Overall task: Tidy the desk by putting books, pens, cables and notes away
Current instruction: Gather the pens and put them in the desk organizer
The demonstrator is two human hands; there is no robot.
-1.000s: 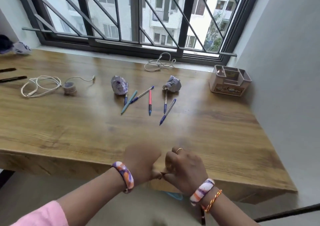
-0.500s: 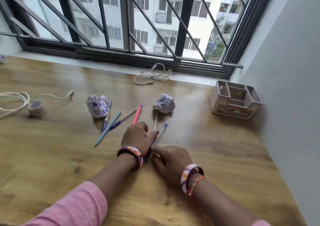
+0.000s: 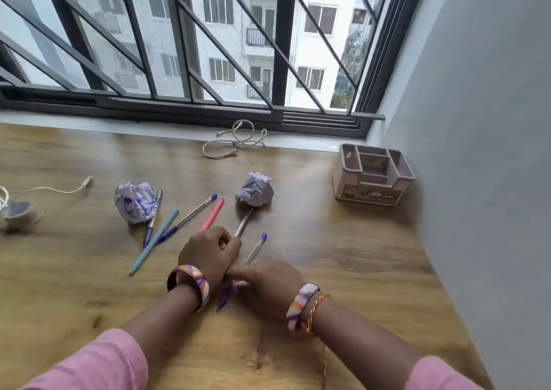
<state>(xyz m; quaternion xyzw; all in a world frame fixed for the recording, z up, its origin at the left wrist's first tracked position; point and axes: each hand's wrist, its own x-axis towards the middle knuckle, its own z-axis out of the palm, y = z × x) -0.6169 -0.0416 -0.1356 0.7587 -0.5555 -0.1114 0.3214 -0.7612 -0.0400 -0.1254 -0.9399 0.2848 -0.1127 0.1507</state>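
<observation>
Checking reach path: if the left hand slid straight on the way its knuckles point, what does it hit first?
Probably the right-hand crumpled paper ball. The left hand already grips a clear pen whose far end lies under that ball, along the same up-right line. Depth is unclear from one view.

Right of the hands, bare desk [image 3: 343,264] runs unobstructed to the organiser [image 3: 372,177]; ahead, crumpled paper [image 3: 256,192] blocks; left, pens [image 3: 185,219] crowd.

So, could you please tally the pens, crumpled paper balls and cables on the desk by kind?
pens: 6
crumpled paper balls: 2
cables: 2
Total: 10
</observation>
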